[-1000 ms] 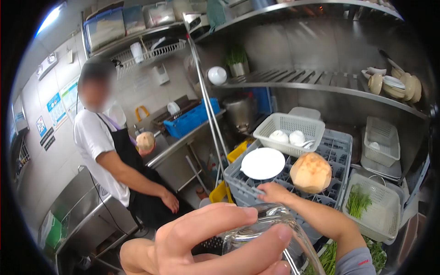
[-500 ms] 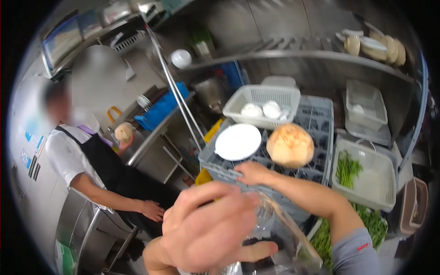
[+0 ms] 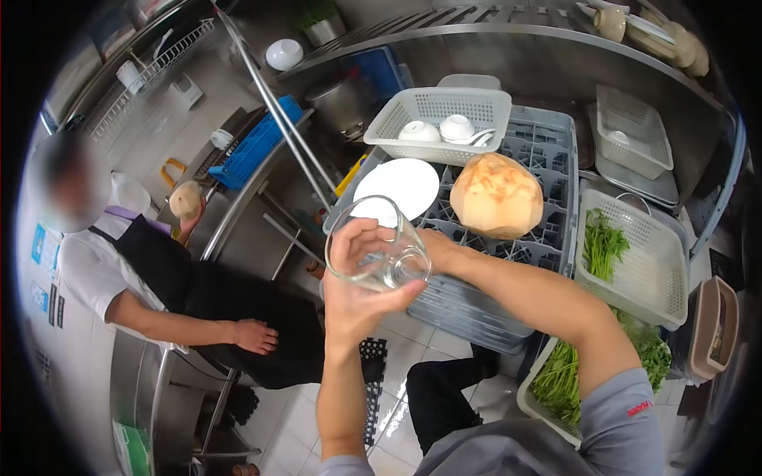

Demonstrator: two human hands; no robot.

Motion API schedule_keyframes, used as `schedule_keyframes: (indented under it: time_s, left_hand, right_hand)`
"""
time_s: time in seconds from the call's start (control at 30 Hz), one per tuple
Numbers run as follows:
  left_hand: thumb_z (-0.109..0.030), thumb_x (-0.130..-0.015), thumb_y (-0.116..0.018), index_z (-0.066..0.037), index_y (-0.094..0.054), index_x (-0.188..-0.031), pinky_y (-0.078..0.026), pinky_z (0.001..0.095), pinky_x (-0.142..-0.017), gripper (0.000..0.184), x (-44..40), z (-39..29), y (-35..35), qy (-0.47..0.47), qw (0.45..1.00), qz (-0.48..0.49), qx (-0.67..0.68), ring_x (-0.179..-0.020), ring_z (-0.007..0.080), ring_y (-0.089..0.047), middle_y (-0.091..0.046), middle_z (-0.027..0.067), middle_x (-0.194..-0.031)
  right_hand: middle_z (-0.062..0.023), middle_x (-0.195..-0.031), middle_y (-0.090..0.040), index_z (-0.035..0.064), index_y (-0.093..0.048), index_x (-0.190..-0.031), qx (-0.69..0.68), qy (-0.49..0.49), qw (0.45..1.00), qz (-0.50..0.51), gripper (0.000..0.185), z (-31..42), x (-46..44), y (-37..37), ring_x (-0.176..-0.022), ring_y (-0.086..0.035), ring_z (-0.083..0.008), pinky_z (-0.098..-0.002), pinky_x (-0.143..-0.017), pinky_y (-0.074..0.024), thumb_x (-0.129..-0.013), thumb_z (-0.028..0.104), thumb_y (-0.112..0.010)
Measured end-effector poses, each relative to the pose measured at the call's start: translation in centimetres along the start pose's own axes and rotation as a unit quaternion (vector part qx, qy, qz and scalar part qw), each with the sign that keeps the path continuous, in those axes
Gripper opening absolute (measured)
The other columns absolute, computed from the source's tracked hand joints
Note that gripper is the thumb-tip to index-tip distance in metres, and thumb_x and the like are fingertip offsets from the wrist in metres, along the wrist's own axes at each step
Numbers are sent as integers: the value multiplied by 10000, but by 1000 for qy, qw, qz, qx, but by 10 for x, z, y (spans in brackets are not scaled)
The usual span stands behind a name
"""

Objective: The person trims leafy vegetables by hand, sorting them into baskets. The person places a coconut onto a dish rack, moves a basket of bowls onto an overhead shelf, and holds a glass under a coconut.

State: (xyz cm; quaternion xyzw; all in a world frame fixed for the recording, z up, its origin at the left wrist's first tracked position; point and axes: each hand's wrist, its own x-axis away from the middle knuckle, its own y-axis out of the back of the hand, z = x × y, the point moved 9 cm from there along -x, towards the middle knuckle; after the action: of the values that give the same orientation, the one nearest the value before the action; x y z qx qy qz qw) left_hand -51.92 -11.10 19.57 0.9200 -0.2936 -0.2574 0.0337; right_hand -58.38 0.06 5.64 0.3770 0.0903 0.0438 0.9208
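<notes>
My left hand is wrapped around a clear drinking glass, tilted with its wide mouth toward the left. My right hand is just behind the glass, by the front edge of a grey dish rack; its fingers are mostly hidden. A white plate lies on the rack beyond the glass. To its right sits a peeled coconut. Behind them, a white perforated basket on the rack holds white bowls and a spoon.
On the left stands a co-worker in a black apron, holding another peeled coconut. Leafy greens fill baskets at right, including a white basket. A steel shelf runs above the rack. A blue crate stands at back left.
My left hand has moved up and away from the camera, bringing the glass over the rack's front edge. My right hand stays near that edge. The view has tilted downward.
</notes>
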Motion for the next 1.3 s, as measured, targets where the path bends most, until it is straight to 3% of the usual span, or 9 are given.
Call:
schedule_keyframes:
  time_s: [0.1, 0.2, 0.37, 1.1, 1.3]
  left_hand:
    - [-186, -584, -930, -1, -459, -1302, -535, 331, -857, 879, -2, 12, 5, 39, 996, -11, 83, -1009, 210, -601, -588, 119, -1126]
    - [-67, -601, -902, -9, -457, -1303, -513, 333, -868, 833, -4, 19, 10, 44, 989, 2, 142, -999, 188, -601, -587, 96, -1128]
    - [-171, -659, -894, -2, -445, -1331, -512, 327, -853, 826, -5, 23, 11, 40, 983, 22, 178, -993, 187, -587, -587, 100, -1114]
    - [-223, -679, -900, 4, -433, -1327, -548, 324, -812, 830, -13, 18, 12, 31, 983, 17, 180, -971, 185, -575, -577, 118, -1088]
    - [-158, -696, -883, 0, -439, -1317, -549, 322, -806, 779, -15, 25, 9, 31, 980, 18, 195, -966, 182, -578, -580, 111, -1085]
  right_hand:
    - [-174, -1041, -707, 143, -708, -1072, 13, -6, 1000, 8, 354, 14, 5, 9, -988, -666, -374, -477, -837, -524, -843, 406, -646]
    - [-182, -1047, -703, 139, -701, -1093, 43, -17, 999, 25, 353, 13, 6, 7, -996, -665, -370, -476, -850, -521, -841, 382, -653]
    - [-194, -1066, -694, 123, -698, -1095, 46, -14, 999, 10, 319, 2, 1, 1, -1025, -655, -369, -475, -881, -512, -823, 289, -668]
    - [-211, -1032, -693, 118, -686, -1117, 38, -28, 999, 10, 316, 16, 11, 12, -991, -656, -391, -494, -872, -518, -819, 205, -624]
    - [-211, -1011, -699, 72, -691, -1065, 57, -37, 998, 9, 297, 21, 14, 18, -973, -667, -383, -490, -857, -528, -807, 202, -623]
